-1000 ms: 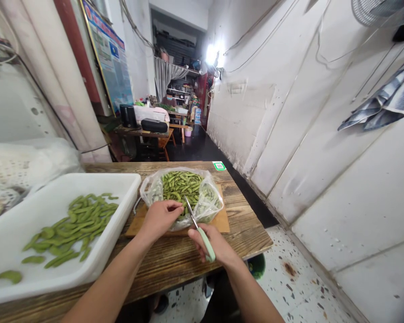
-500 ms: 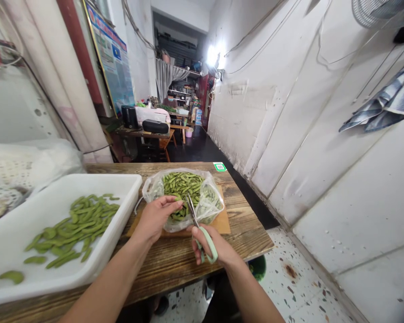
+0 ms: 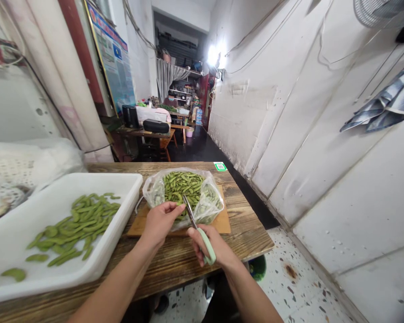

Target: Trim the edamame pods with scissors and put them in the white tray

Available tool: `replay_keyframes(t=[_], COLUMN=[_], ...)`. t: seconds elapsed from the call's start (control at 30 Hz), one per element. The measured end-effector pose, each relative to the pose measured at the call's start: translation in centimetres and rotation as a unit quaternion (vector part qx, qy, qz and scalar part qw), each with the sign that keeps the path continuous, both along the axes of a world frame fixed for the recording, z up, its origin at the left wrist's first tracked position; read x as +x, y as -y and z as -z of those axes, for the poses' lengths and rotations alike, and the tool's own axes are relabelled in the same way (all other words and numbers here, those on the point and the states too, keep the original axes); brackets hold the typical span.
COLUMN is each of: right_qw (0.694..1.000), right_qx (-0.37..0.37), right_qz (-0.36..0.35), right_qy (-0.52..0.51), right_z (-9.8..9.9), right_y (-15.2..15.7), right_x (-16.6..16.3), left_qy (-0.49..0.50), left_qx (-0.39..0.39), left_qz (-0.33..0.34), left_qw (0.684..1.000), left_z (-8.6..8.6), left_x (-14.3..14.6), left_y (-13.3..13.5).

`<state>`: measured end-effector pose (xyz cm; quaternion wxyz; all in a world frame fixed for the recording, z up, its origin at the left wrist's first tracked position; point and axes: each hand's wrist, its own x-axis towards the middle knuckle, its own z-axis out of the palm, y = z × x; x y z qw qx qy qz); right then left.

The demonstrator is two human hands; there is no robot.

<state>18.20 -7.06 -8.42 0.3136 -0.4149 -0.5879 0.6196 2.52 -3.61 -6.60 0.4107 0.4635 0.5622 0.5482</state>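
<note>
While in the curled right hand point(image 3: 218, 244), scissors point(image 3: 190, 214) just beside a pod point(image 3: 179, 197) pinched by the left hand point(image 3: 160, 221).

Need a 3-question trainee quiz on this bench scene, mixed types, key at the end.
1. True or false: the scissors are in the right hand.
2. Compared with the plastic bag, the brown board lies:
A) on top of it
B) underneath it
C) inside it
3. Fill in: from the wearer's view, the white tray holding green pods stands to the ____ of the bag.

Key: 1. True. 2. B. 3. left.
</note>
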Motion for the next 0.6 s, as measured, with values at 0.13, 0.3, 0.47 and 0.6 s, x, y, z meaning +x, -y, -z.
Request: replay_keyframes(t=[0.13,0.3,0.47,0.6], right_qw=[1.0,0.996,0.996,0.995], right_qx=[-0.026,-0.036,-0.038,-0.05], right_qz=[0.008,0.07,0.077,0.073], right_qy=[-0.016,-0.035,-0.039,-0.045], right_z=[0.3,0.7,0.9,0.9], right_y=[-0.2,-0.6,-0.7,-0.4], right_x=[0.1,0.5,0.5,0.6], left_qy=[-0.123,-0.45,-0.495,-0.53], left_qx=[0.018,0.035,0.097,0.017], left_qz=[-0.07,-0.272,-0.174,0.057], left_qw=[0.99,0.85,0.846,0.846], left_z=[0.0,-1.8,-2.1,-1.3], left_x=[-2.6,-8.5,-7.0,-1.7], left_y=[0.1,1.1,0.2,-1.5])
